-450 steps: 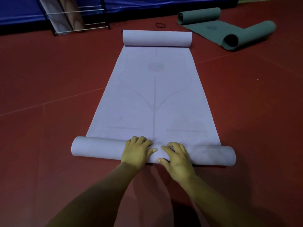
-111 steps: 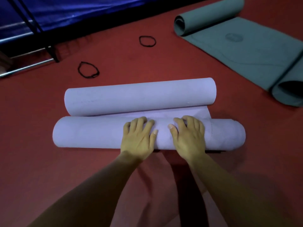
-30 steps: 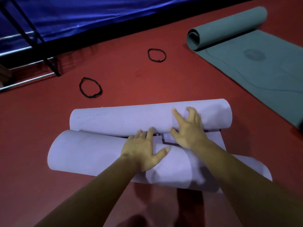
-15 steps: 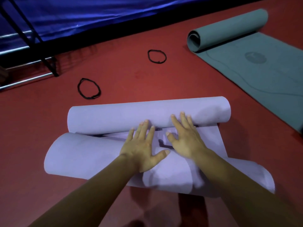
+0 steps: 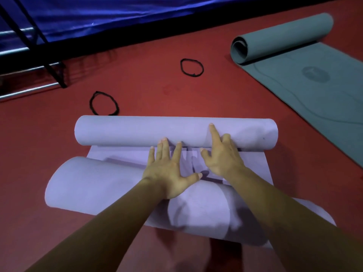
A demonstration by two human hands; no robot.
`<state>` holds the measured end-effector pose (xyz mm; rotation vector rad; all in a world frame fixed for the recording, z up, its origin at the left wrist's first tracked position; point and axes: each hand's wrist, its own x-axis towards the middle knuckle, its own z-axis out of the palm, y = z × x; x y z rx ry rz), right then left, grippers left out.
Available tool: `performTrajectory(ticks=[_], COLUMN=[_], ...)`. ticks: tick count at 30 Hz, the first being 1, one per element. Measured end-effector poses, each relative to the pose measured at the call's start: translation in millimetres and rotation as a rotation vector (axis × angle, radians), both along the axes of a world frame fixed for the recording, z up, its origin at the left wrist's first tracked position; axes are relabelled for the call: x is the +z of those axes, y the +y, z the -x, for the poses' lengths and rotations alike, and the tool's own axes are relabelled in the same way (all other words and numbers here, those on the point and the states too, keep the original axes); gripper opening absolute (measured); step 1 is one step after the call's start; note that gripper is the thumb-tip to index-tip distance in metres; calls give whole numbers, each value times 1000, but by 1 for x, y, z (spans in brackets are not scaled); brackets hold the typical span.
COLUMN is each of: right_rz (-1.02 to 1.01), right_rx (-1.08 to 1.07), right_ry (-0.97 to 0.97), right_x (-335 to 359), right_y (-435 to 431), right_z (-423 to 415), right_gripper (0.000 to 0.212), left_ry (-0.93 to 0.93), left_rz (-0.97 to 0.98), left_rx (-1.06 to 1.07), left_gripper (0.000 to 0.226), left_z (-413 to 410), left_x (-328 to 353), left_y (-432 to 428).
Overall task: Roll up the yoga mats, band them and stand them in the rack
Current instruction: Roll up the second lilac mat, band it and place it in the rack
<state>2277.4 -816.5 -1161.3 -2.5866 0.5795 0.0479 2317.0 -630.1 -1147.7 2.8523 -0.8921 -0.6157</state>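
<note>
Purple mat (image 5: pixel 121 185) lay on floor (image 5: pixel 196 99), centre: thick near roll, loose far curl at 12 o'clock. Left hand (image 5: pixel 169 171) pressed flat strip between; right hand (image 5: pixel 222 156) touched curl. Neither grip closed on anything. Recommended: flatten curl, roll square, tight. Band (image 5: pixel 104 104) at 11 o'clock.

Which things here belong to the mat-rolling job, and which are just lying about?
Job: lavender mat, under left hand and right hand; green mat; near band; far band; rack.
Lying about: blue tarp.
</note>
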Motion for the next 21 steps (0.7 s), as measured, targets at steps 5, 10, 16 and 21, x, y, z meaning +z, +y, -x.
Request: performTrajectory(ticks=[5,10,16,21], right_rz=[-111,-42,-26,16], right_rx=[59,45,123,121], right_ry=[-14,75,144,69], right_x=[-7,0,3,7], right_y=[-4,-23,-43,-44], right_z=[-12,-42,-46,-47], right_gripper=[75,63,65,69], left_ry=[11,-357,-137,-263], left_rz=[11,245,496,278], left_rx=[-13,-135,-356,-132], left_gripper=[105,57,49,115], left_z=[-20,-28,-40,-49], left_x=[-1,-3,-6,-9], left_y=[-13,-19,-16,-31])
